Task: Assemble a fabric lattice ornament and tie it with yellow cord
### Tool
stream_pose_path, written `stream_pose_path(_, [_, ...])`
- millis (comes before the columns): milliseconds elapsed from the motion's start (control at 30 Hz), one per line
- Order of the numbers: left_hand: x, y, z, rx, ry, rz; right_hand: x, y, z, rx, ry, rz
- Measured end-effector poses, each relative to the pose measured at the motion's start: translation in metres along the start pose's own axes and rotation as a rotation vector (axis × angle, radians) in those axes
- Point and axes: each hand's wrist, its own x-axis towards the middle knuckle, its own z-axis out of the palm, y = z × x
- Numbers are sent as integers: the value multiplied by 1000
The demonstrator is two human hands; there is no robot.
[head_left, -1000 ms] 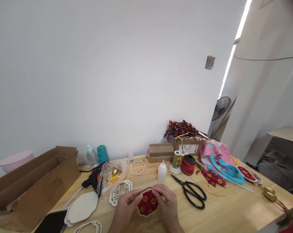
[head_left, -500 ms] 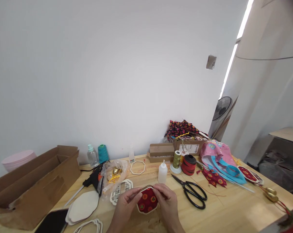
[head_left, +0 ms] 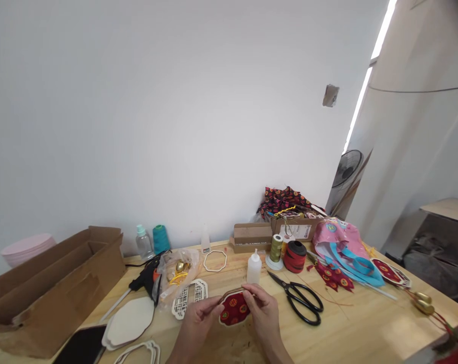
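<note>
Between my two hands is a small scalloped plaque (head_left: 234, 309), faced with dark red patterned fabric and edged by a pale wooden frame. My left hand (head_left: 200, 318) pinches its left edge between thumb and fingers. On the upper right edge, my right hand (head_left: 262, 308) grips it, thumb on the front. The plaque is tilted, held above the wooden table. A lattice-cut wooden panel (head_left: 180, 302) lies just beyond my left hand. Black-handled scissors (head_left: 299, 299) rest to the right of my right hand, and a white squeeze bottle (head_left: 253, 269) stands behind the plaque.
At left are a long cardboard box (head_left: 57, 298), stacked blank plaques (head_left: 132, 321), a hot glue gun (head_left: 147, 280) and a plastic bag (head_left: 177, 273). Thread spools (head_left: 295, 257) stand at centre right. Farther right lie red fabric scraps (head_left: 333, 277) and a pink-and-blue cloth (head_left: 346, 247).
The plaque has turned and tipped slightly, with its face looking flatter and sitting a little higher and further right. Both hands keep hold, their fingers shifted a little along its edge.
</note>
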Motion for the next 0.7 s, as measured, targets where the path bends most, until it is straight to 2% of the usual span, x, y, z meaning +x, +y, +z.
stream_pose_path(200, [0,0,-3,117,35,17,-3,-2,1,-8,-43,-12])
stream_pose_path(367, [-2,6,-3,213,-18,41,-4,-8,5,-23,-69,-13])
stream_pose_path(500, [-2,6,0,105,-38,4,-4,-11,6,-5,-58,28])
stream_pose_path(700, [3,3,5,-42,-73,-41,-2,1,8,81,71,181])
